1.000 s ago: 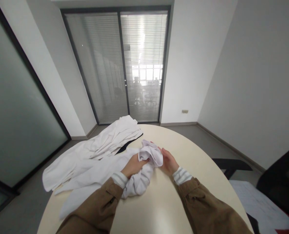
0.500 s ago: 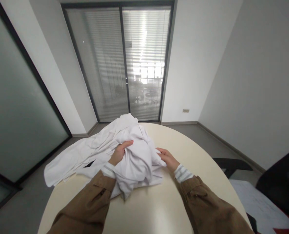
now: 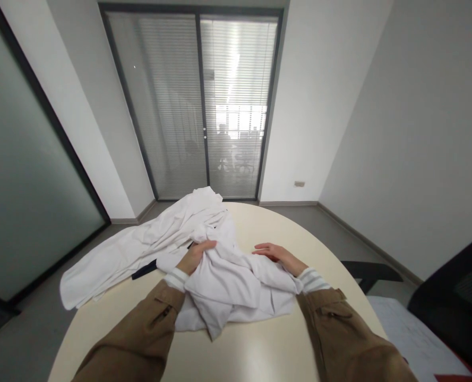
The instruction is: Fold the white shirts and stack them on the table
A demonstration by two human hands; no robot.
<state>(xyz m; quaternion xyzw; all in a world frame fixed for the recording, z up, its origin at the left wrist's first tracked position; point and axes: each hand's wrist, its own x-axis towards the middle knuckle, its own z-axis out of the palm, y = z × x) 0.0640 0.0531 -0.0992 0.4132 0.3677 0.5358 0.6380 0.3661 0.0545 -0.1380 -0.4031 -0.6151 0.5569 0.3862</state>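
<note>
- While the L hand (image 3: 191,260) has a fold of the white cloth (image 3: 236,284) btwn thumb & fingers, the R hand (image 3: 281,255) lies at the cloth's far R edge.
- L grip: closed round the fabric, thumb across the top; other fingers mostly hidden, so exact spread can't be told.
- R grip: loose, fingers stretched fwd w/ slight curve, nothing clutched; whether fingertips touch cloth, can't tell.
- White cloth: rumpled, on the bench (image 3: 259,223) in front of the person, mostly btwn both forearms; one corner points twd the person, R end reaches the R wrist.
- White garment pile (image 3: 140,244): L & far side of bench, creased, L end hanging past the edge; cloth's far part meets it.
- Dark fabric piece (image 3: 145,269): small bit showing btwn pile & cloth, nr L hand.
- Both arms: brown sleeves (image 3: 136,323) w/ striped cuffs (image 3: 314,279).
- Blk chair (image 3: 458,286): R of bench, w/ whitish sheet (image 3: 409,329) on/nr its seat.
- Bkgd: dark-framed glass panels w/ blinds (image 3: 236,159), pale walls.
</note>
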